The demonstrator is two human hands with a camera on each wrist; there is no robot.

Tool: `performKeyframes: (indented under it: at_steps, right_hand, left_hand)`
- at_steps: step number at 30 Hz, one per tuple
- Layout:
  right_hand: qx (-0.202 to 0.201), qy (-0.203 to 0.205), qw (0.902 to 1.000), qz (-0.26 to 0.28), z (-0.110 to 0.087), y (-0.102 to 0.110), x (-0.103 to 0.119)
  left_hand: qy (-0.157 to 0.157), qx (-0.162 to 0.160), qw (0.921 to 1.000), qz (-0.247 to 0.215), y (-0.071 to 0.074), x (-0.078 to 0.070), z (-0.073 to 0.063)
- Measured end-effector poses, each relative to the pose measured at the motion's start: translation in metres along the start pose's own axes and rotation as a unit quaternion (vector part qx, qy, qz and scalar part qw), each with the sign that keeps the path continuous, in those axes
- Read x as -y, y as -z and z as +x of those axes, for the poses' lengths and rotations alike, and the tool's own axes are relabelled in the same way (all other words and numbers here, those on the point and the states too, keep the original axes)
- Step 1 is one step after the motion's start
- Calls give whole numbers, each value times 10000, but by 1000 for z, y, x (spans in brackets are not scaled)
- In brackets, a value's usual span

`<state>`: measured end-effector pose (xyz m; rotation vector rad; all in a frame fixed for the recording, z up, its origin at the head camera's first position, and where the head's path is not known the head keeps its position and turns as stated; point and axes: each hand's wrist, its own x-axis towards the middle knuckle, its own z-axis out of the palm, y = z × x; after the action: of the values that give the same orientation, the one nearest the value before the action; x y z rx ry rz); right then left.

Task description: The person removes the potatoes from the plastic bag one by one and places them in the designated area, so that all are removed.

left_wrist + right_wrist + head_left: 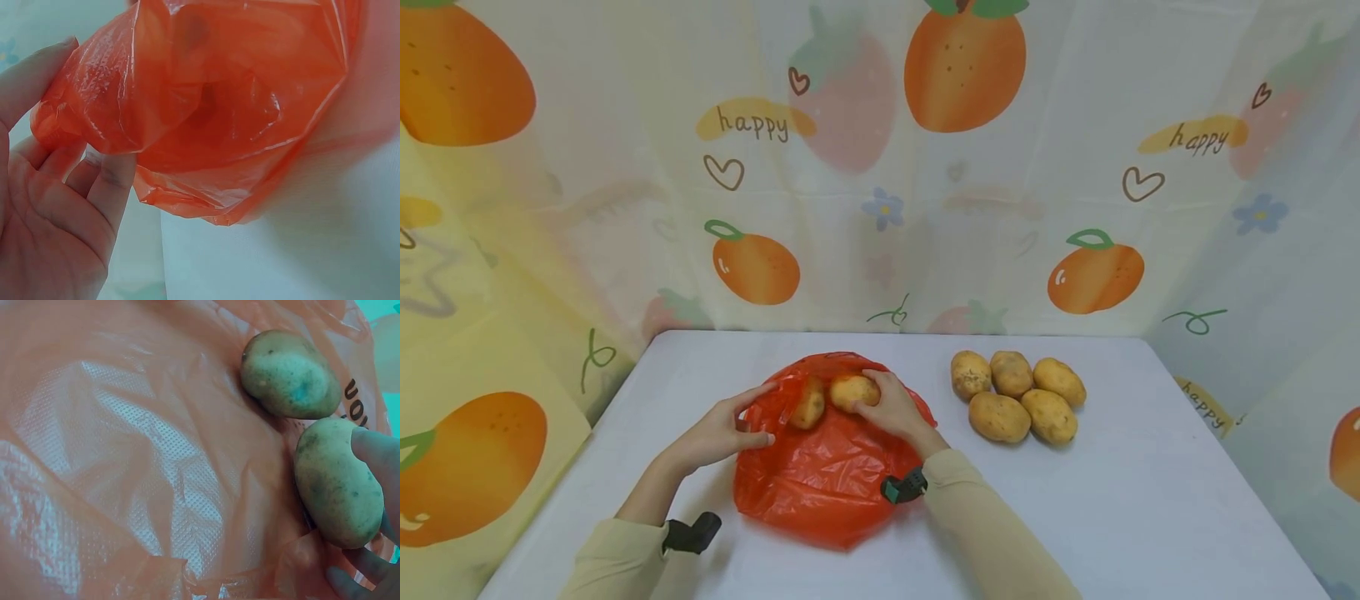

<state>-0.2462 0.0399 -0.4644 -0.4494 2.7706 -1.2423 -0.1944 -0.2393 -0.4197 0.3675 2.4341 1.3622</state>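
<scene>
A red plastic bag lies spread on the table with its mouth open toward me. Two potatoes are at its far side: one potato rests left, and my right hand grips the other potato with thumb and fingers. The right wrist view shows the gripped potato beside its neighbour, both against the red film. At the bag's left edge, my left hand holds the rim, the film between thumb and fingers. Up close, that hand has its fingertips partly behind the film.
Several loose potatoes sit clustered on the white table, right of the bag. A fruit-printed cloth hangs along the table's back edge and both sides. Wrist cameras are strapped over the beige sleeves.
</scene>
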Motion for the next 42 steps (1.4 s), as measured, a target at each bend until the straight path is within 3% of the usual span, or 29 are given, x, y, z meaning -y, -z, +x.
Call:
performKeyframes:
  at_steps: [11, 21, 42]
  right_hand:
    - [-138, -116, 9998, 61, 3, -6, 1]
    - [-307, -7, 9987, -406, 4, -11, 2]
    - [-41, 34, 9999, -108, 1, 0, 5]
  left_hand:
    - [-2, 46, 9999, -96, 0, 0, -1]
    - [61, 6, 10000, -1, 0, -2, -2]
    - [13, 16, 10000, -22, 1, -3, -3]
